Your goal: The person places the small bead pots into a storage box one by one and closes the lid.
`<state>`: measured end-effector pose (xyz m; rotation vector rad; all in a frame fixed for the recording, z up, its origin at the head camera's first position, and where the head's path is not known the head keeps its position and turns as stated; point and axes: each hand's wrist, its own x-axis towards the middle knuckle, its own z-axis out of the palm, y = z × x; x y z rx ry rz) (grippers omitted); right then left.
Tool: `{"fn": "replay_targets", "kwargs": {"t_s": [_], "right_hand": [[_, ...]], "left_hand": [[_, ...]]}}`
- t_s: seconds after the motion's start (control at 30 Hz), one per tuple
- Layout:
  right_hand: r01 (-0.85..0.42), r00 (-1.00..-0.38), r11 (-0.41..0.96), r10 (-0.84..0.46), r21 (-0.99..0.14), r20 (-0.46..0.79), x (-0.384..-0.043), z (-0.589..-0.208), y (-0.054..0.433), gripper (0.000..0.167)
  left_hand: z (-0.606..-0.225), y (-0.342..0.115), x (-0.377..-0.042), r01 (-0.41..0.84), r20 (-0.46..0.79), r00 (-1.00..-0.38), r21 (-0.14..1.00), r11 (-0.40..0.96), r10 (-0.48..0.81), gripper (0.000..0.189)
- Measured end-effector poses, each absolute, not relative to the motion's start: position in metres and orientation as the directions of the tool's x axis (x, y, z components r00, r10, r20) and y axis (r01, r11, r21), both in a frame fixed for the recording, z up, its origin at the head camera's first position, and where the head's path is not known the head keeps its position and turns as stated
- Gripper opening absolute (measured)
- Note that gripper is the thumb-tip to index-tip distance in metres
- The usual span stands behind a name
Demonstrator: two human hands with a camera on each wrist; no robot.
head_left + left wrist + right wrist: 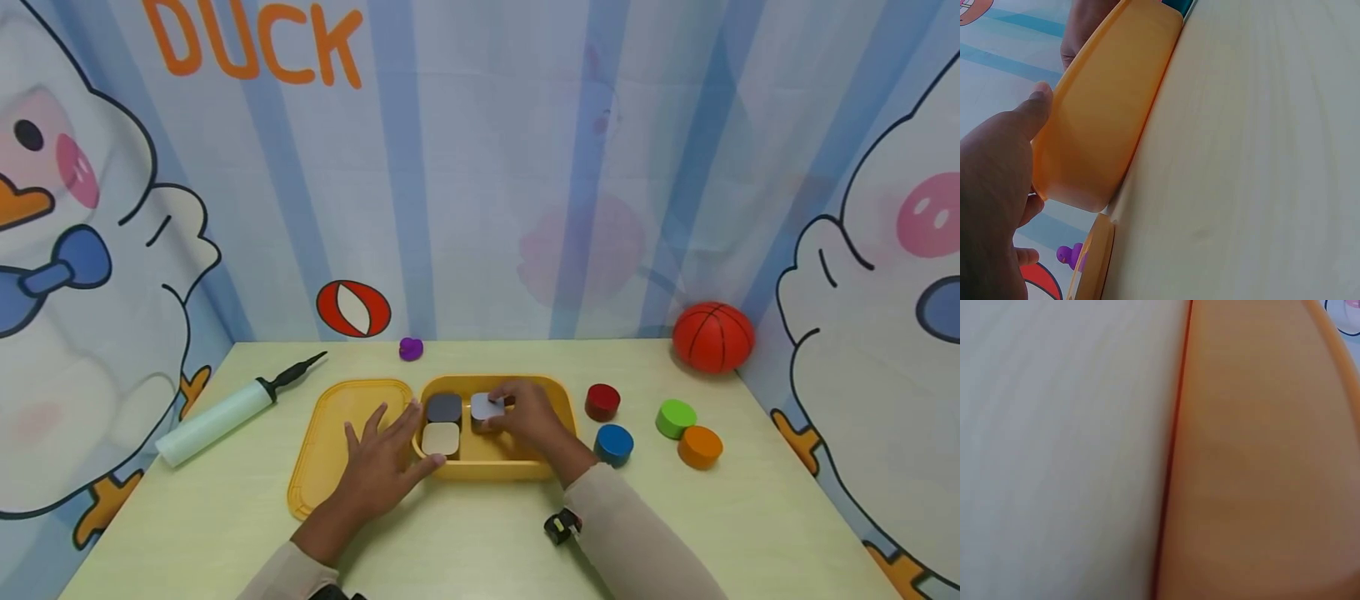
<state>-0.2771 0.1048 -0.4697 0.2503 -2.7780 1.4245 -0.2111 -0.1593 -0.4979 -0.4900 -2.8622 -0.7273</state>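
A yellow box (498, 472) stands on the table in the head view. My right hand (534, 417) reaches into it and pinches a pale grey rounded block (486, 406) between thumb and fingers. Left of that block, a dark grey block (444, 407) sits behind a cream block (440, 438) inside the box. With fingers spread, my left hand (384, 461) rests against the box's left end. In the left wrist view its thumb (1040, 103) touches the rim of the box (1110, 100). The right wrist view shows the box wall (1260, 450) but no hand.
A yellow lid (318, 446) lies left of the box, partly under the left forearm. Farther left lies a pump (221, 422). Red (602, 402), blue (613, 445), green (676, 418) and orange (700, 447) discs sit rightward. A red ball (713, 337) and purple toy (410, 349) stand behind.
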Motion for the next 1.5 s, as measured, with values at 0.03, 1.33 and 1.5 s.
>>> {"fn": "replay_targets", "kwargs": {"t_s": [0.03, 1.33, 1.5], "right_hand": [[-0.154, -0.986, 0.572, -0.144, -0.806, 0.086, -0.277, -0.470, 0.105, 0.036], [-0.276, -0.961, 0.412, -0.116, -0.869, 0.250, -0.271, -0.451, 0.151, 0.028], [-0.350, -0.933, 0.399, -0.065, -0.847, 0.355, -0.266, -0.445, 0.171, 0.021]], "left_hand": [[-0.498, -0.159, -0.211, 0.347, 0.219, -0.936, 0.438, 0.830, 0.276, 0.090], [-0.503, -0.161, -0.213, 0.343, 0.214, -0.938, 0.444, 0.828, 0.273, 0.092], [-0.502, -0.161, -0.213, 0.342, 0.210, -0.938, 0.449, 0.826, 0.275, 0.092]]}}
